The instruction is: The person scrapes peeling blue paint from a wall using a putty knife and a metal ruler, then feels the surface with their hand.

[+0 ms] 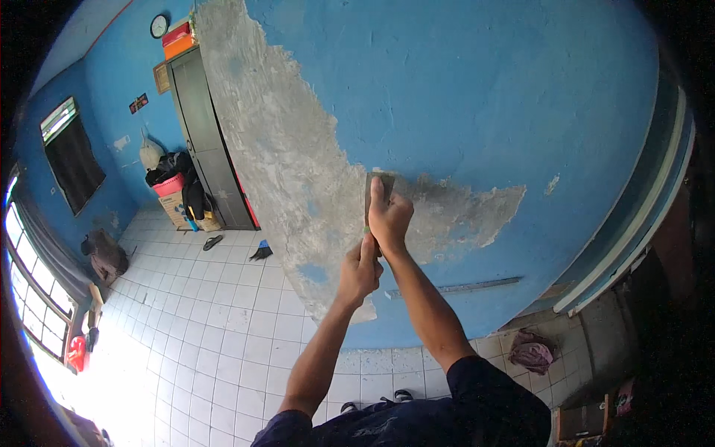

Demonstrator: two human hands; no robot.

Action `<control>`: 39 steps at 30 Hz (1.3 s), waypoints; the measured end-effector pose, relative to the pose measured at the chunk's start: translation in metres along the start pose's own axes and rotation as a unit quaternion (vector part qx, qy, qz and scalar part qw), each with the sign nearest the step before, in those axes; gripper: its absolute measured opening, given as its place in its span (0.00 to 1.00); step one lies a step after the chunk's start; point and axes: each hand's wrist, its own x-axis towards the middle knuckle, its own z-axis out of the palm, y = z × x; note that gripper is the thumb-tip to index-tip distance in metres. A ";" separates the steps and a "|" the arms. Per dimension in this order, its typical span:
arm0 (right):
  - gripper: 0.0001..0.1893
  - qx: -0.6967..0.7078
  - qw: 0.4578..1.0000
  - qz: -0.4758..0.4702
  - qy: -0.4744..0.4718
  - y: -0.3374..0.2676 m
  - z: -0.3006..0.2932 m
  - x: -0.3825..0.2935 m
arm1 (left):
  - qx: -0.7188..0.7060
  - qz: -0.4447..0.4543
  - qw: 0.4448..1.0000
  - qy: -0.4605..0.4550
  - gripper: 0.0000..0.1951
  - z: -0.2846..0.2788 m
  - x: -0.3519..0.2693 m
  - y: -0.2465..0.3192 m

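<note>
A flat scraper point(369, 209) with a wide blade rests against the wall, at the upper edge of a bare grey patch point(290, 151). My right hand point(390, 215) grips it high up, the thumb pressed along the blade. Just below, my left hand point(360, 271) is closed around its lower end, mostly hiding the handle. Blue paint point(475, 100) covers the wall above the patch, with a ragged border where it meets the grey. More grey surface reaches out to the right of my right hand, and small blue spots remain within the patch.
A narrow strip point(455, 288) runs low on the wall. White floor tiles point(246, 324) lie below and left. A grey wardrobe point(209, 139) stands at the left, beside a pink basket point(168, 185) on a cardboard box. A crumpled purple bag point(532, 353) lies on the floor at right.
</note>
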 end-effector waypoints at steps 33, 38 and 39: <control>0.27 0.122 0.964 0.148 -0.182 0.002 -0.024 -0.011 | -0.096 -0.013 0.995 0.024 0.24 0.017 0.005 -0.008; 0.29 0.148 0.947 0.208 -0.196 0.012 -0.025 -0.015 | -0.123 -0.011 0.990 0.073 0.22 0.028 0.006 -0.020; 0.30 0.157 0.941 0.206 -0.215 0.006 -0.026 -0.012 | -0.123 -0.003 0.990 0.072 0.22 0.028 0.007 -0.021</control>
